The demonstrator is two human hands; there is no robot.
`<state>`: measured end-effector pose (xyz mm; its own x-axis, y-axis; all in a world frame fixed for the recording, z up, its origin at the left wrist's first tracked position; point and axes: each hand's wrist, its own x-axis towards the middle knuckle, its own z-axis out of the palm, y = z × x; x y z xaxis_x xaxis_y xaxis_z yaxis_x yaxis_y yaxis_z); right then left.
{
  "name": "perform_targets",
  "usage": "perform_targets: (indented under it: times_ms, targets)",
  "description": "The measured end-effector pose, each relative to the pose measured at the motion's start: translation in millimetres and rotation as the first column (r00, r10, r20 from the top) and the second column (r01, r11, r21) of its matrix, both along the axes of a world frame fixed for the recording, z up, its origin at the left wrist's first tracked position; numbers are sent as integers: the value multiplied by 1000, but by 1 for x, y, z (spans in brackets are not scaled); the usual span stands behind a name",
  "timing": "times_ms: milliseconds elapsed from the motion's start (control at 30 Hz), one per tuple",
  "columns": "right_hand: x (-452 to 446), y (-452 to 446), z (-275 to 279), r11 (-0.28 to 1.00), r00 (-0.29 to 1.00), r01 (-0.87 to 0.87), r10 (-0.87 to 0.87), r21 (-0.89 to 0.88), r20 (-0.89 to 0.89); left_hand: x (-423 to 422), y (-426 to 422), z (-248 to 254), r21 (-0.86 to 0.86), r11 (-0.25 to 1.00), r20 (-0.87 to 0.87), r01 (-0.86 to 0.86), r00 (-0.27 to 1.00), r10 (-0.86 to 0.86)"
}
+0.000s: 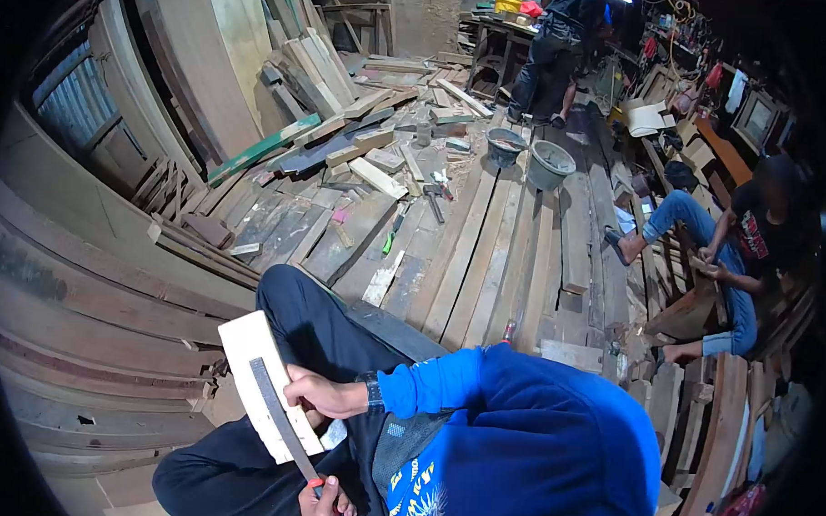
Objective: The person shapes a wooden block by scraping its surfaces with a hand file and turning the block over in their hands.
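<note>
My right hand [328, 396], with a dark watch on its wrist, grips the right edge of a pale wooden block [253, 354]. Thumb and fingers are closed on the wood, which is tilted above my crossed legs. Across the face of the block lies a long dark flat file [279, 406]. My left hand [325, 505], at the bottom edge of the view, is wrapped round the file's red handle [316, 482]. Part of that hand is cut off by the frame.
Wood offcuts [371, 161] lie piled on the plank floor ahead. A hammer [433, 204] lies near a green-handled tool [392, 234]. Two buckets [551, 165] stand farther back. One person [750, 233] sits at right; another [557, 54] stands behind. Stacked boards [101, 338] line the left.
</note>
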<state>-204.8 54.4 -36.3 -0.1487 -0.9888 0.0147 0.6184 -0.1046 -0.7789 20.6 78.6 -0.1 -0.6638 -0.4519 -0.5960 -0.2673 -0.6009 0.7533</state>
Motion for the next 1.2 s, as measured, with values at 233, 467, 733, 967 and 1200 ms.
perform_targets:
  times_ms: [233, 467, 733, 967, 1200]
  targets:
    - [7, 4, -10, 987, 993, -113, 108, 118, 43, 1, -1, 4, 7, 1000, 6, -1, 1000, 1]
    - [3, -1, -2, 998, 998, 55, -55, 8, 5, 1, -2, -2, 15, 1000, -16, -7, 1000, 8]
    - [1, 7, 11, 995, 997, -58, 55, 80, 48, -3, 2, 9, -6, 1000, -14, -24, 1000, 24]
    - [9, 7, -3, 988, 996, -86, 88, 128, -12, -1, 0, 2, 4, 1000, 18, 5, 1000, -5]
    - [0, -3, -9, 999, 1000, -11, 11, 31, -15, 2, -2, -3, 16, 1000, 6, 1, 1000, -1]
